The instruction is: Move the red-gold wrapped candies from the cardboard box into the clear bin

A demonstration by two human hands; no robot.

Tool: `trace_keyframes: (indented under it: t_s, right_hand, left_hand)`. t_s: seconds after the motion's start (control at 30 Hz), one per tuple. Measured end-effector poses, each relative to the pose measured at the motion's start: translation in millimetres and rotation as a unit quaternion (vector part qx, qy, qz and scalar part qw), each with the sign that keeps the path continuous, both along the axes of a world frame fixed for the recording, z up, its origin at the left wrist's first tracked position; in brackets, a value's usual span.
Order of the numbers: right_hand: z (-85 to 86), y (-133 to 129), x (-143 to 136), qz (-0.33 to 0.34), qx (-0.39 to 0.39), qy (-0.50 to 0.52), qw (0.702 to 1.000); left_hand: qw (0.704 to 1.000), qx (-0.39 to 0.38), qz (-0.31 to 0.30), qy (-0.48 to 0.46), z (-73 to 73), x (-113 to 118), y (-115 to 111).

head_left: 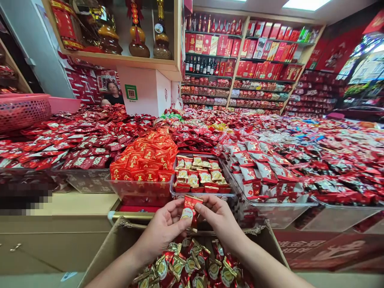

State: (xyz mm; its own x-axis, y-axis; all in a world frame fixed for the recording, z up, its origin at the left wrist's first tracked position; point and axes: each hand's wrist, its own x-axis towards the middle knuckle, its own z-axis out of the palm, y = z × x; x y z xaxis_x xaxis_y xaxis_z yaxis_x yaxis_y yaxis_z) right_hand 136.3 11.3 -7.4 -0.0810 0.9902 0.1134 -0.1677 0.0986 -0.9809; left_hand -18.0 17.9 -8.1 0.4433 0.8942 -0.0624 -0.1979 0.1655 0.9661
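Note:
One red and gold wrapped candy (189, 211) is held upright between both hands, over the near edge of a clear bin. My left hand (168, 224) pinches it from the left and below. On its right edge, the thumb and fingers of my right hand (217, 216) are closed. Just beyond them, a clear bin (204, 195) holds rows of similar candies (198, 174). Beneath my forearms is an open cardboard box (105, 252) with a loose heap of red and gold candies (192, 264).
Orange-red packets (144, 160) fill the bin to the left; white and red packets (261, 168) fill the one to the right. A wooden cabinet (120, 62) overhangs at upper left. A person (112, 94) is in the back. Pink baskets (24, 112) stand far left.

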Motion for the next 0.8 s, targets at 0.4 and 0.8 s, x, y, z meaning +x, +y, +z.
trace_keyframes:
  t_s: [0.4,0.8]
  right_hand:
    - [-14.9,-14.7,-5.9,-0.025,0.312,-0.229,0.922]
    - [-1.1,-9.0,1.8,-0.112,0.493,-0.361,0.784]
  left_hand:
    - [0.955,-0.173,-0.086,-0.226,-8.1,-7.8,-5.7]
    - [0.989,-0.091,-0.087,-0.079,-14.2,-12.4,1.3]
